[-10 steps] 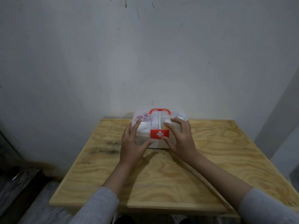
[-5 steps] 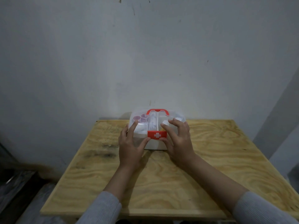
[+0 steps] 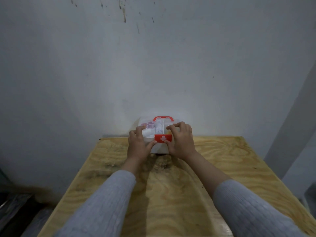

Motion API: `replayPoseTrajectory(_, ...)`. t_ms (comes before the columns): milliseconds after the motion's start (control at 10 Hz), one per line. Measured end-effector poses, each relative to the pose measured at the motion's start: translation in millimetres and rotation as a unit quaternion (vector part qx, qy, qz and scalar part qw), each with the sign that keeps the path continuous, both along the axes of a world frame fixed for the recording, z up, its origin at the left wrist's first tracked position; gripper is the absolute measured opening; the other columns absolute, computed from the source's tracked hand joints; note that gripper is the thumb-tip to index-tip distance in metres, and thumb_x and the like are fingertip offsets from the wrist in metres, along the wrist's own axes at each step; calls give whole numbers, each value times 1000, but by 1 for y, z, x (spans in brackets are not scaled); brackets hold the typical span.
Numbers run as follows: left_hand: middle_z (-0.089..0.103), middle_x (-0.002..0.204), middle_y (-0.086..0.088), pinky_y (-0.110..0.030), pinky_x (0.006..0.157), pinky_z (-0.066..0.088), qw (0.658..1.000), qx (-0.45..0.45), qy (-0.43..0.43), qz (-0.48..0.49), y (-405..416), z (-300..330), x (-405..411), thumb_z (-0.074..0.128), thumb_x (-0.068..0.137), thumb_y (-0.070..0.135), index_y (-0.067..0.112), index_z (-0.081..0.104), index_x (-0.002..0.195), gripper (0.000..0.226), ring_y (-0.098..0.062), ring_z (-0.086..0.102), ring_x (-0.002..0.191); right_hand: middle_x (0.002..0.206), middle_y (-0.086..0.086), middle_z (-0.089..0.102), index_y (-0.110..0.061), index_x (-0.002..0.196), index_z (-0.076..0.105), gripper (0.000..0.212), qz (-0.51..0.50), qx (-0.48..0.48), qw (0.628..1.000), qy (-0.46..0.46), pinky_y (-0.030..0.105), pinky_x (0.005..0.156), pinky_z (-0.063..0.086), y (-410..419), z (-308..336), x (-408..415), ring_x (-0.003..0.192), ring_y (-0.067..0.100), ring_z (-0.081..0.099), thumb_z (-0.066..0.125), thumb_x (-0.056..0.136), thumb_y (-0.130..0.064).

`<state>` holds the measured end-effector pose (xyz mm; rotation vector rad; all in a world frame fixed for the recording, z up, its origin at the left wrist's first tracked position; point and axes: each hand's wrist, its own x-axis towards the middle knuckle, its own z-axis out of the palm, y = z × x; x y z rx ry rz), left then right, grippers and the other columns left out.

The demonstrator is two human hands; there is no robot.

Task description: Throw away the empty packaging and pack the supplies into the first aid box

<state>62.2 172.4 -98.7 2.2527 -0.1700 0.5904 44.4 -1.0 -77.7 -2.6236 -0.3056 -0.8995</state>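
A clear plastic first aid box (image 3: pixel 159 147) with a red handle (image 3: pixel 163 118) and a red latch bearing a white cross (image 3: pixel 163 138) stands at the far edge of the wooden table, against the wall. Its lid is down. Purple-capped items (image 3: pixel 148 124), white packs and a roll show through the lid. My left hand (image 3: pixel 138 144) grips the box's left front, fingers on the lid, thumb beside the latch. My right hand (image 3: pixel 180 140) grips the right front the same way. No loose packaging is in view.
The plywood table (image 3: pixel 222 165) runs from the wall toward me. A grey wall rises right behind the box. Dark floor and clutter (image 3: pixel 15 206) lie below the table's left side. A pale corner or panel (image 3: pixel 297 134) stands at the right.
Both hands have slid the box away from me toward the wall. My fingers have curled further over the lid, thumbs still flanking the latch.
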Motion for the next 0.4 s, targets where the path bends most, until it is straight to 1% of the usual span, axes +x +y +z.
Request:
replayPoseTrajectory(100, 42, 121, -11, -38, 84, 54, 999, 24, 24, 0, 3, 7, 3, 78, 72, 36, 27, 33, 128, 72, -28, 50, 109, 106, 11, 53, -21, 105, 52, 41, -19, -13, 1000, 11, 43, 88, 43, 3, 2, 0, 97, 29, 49, 66, 70, -37)
replayPoseTrajectory(200, 44, 120, -13, -41, 84, 55, 997, 56, 55, 6, 0, 14, 5, 78, 72, 36, 25, 31, 125, 72, -29, 54, 107, 108, 10, 52, -22, 106, 51, 41, -36, -29, 999, 29, 45, 90, 43, 5, 2, 1, 99, 29, 48, 66, 70, -37)
replayPoseTrajectory(300, 47, 119, -14, -44, 85, 54, 989, 91, 117, 15, -4, 30, 2, 77, 72, 38, 25, 28, 122, 71, -32, 54, 108, 113, 9, 51, -23, 109, 49, 43, -41, -21, 996, 73, 48, 95, 40, 13, 10, -4, 106, 28, 47, 66, 72, -37)
replayPoseTrajectory(400, 45, 129, -18, -48, 98, 44, 977, 150, 142, 47, -10, 35, 2, 71, 73, 48, 23, 26, 129, 76, -35, 49, 117, 120, 9, 49, -22, 117, 48, 47, -28, -1, 996, 81, 53, 103, 36, 16, 14, -8, 113, 28, 46, 63, 76, -40)
